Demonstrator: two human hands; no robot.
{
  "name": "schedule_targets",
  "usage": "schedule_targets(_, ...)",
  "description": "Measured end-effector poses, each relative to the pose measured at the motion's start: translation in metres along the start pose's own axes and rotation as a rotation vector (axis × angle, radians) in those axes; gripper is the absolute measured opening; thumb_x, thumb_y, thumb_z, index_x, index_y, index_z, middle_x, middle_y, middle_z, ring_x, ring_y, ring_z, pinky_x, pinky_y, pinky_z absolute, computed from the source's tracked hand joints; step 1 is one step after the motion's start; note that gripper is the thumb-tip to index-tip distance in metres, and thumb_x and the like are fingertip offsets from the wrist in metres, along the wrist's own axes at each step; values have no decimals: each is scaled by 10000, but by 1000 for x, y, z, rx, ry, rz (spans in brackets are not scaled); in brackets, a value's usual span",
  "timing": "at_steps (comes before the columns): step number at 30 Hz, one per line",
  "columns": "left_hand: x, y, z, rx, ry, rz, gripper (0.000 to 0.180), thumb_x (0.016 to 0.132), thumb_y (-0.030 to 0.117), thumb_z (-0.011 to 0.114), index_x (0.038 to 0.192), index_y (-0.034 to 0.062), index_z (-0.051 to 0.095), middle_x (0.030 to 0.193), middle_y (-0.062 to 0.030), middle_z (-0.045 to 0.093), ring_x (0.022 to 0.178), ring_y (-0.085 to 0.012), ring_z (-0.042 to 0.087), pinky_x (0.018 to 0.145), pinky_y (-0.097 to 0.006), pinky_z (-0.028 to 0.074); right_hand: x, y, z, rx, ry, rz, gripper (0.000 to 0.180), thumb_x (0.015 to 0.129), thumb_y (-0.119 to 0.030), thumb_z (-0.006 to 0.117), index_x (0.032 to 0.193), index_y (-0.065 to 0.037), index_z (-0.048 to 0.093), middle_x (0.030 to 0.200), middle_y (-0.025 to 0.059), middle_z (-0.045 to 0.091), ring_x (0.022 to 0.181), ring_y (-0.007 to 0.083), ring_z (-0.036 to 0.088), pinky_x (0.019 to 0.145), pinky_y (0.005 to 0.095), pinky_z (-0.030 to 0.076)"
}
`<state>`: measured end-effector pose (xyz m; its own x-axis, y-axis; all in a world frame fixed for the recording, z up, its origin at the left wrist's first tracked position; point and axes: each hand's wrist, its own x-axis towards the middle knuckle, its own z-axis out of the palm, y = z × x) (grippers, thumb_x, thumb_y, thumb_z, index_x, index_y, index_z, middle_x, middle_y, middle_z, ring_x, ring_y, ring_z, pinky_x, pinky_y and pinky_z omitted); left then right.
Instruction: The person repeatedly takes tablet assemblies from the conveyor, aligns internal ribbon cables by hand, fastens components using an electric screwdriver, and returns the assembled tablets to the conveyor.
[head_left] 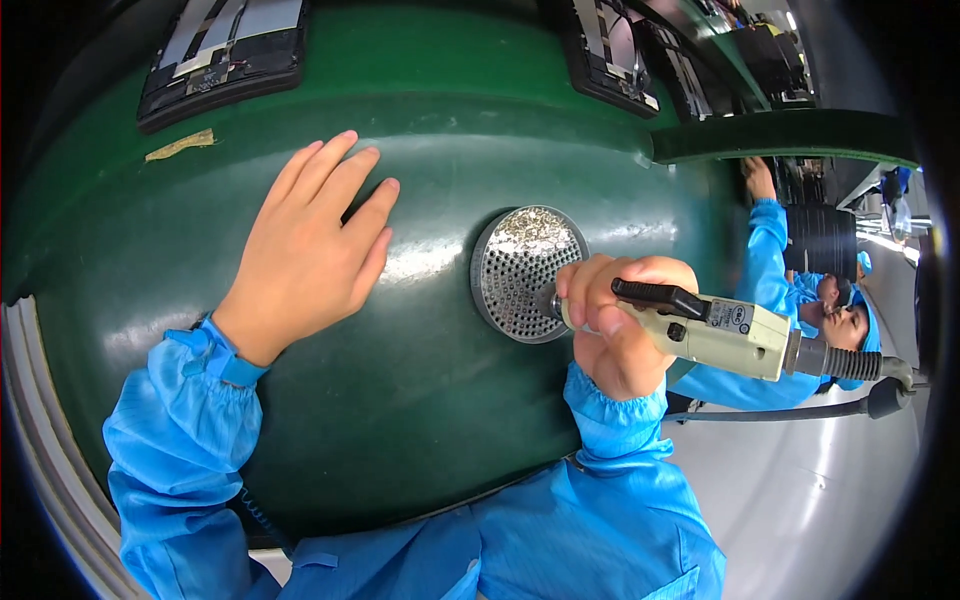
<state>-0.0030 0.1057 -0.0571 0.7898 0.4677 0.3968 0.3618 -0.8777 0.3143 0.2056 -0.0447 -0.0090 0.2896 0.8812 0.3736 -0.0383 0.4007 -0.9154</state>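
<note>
Screwdriver [745,345] sits in the right hand [628,350], its nose at the near right side of a round grey dish [478,282] and its rear end toward the right. The right hand is wrapped round the front of the cream body, fingers curled over the far side and thumb along the near side, just by the black lever [657,297]. The hand hides part of the nose, so I cannot tell whether the tip touches anything in the dish. The dish is dotted with small holes, and shiny metal bits [540,230] crowd its far part.

The left hand [305,235] holds nothing; it is palm down over the green table [420,430], fingers slightly spread and pointing away from the body, well apart from the dish. I cannot tell whether it rests on the surface. A blue strap [236,368] circles that wrist, and a coiled cord [262,512] shows below the sleeve.

Beyond the left hand lies a tan scrap [180,146], near an opened black device [222,85]. Another device [610,65] lies at the far right. A co-worker's sleeve [766,250] reaches in beyond the screwdriver.
</note>
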Motion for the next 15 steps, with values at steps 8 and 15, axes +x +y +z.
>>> schedule_targets(8,-1,1,0,13,10,0,329,760,96,652,1075,6,629,1212,-200,533,1227,-380,458,1025,-494,371,0,-2,1,-8,-9,13,310,800,58,576,1068,-30,448,742,118,554,668,205,557,726,424,502)
schedule_targets(15,-1,0,-1,18,17,13,329,754,95,652,1071,7,632,1208,-198,535,1219,-387,461,1021,-495,374,-3,-7,4,-66,54,53,368,776,-5,582,1120,-48,459,709,88,521,650,201,520,678,403,456)
